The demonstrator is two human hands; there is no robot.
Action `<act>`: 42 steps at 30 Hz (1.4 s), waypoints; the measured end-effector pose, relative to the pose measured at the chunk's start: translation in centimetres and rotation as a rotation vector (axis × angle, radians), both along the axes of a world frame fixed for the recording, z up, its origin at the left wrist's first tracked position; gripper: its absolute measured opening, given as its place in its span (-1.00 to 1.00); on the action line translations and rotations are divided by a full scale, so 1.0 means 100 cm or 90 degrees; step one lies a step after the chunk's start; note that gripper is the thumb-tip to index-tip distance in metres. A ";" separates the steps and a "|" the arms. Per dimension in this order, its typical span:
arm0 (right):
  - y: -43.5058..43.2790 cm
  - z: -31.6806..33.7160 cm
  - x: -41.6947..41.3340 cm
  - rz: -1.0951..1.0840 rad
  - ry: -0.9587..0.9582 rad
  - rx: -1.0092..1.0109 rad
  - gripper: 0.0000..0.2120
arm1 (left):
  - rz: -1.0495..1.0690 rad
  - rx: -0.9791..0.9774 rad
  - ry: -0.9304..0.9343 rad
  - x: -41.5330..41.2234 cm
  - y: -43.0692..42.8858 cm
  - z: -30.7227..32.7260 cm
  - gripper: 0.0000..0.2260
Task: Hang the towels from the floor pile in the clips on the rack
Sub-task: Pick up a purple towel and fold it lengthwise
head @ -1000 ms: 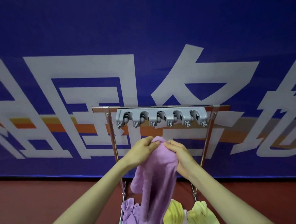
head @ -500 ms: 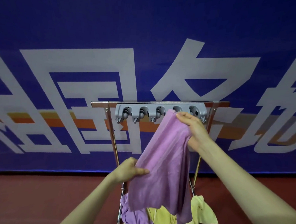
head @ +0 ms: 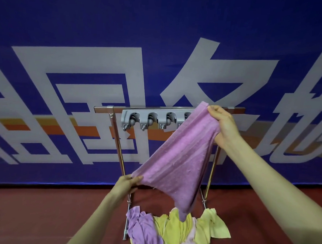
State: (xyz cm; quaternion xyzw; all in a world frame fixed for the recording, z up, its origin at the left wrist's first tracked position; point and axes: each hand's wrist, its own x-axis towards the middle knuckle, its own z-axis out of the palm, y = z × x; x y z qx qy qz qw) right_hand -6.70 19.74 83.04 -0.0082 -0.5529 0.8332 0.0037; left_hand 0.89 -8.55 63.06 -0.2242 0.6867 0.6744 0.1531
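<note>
We see a purple towel (head: 180, 160) stretched on a slant in front of the rack (head: 103, 109). Its top corner is raised to the right end of the grey clip strip (head: 149, 119), and its lowest tip hangs just above the floor pile (head: 176, 232). The right hand (head: 223, 123) pinches that top corner between thumb and curled fingers, level with the rack's top bar. The left hand (head: 127, 183) grips the lower left edge in curled fingers, well below. Three clips show empty to the left, a fourth is half hidden by the towel, and any beyond it we cannot see. To do this step well, we judge the corner should be gathered into a narrow fold and pushed up into one clip until it bites, with the left hand keeping only gentle tension. The pile of purple, yellow and pale pink towels lies on the red floor (head: 39, 218) at the rack's foot. Behind, a blue banner (head: 161, 38) carries huge white characters, seemingly Chinese, cropped and unreadable as words, over an orange stripe. No brand or label shows on towel or clips.
</note>
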 end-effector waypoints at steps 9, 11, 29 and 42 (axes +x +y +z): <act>-0.003 -0.042 -0.016 -0.040 -0.088 0.131 -0.77 | 0.149 0.079 0.093 -0.019 0.013 0.042 -0.74; -0.006 -0.048 -0.016 -0.033 -0.071 0.154 -0.72 | 0.111 0.055 0.128 -0.021 0.023 0.053 -0.75; -0.066 -0.086 0.034 0.198 0.041 0.318 -0.86 | -0.029 0.270 0.159 -0.020 0.081 0.098 -0.72; -0.074 -0.087 0.032 0.285 0.017 0.387 -0.66 | -0.063 0.184 0.186 -0.009 0.064 0.091 -0.73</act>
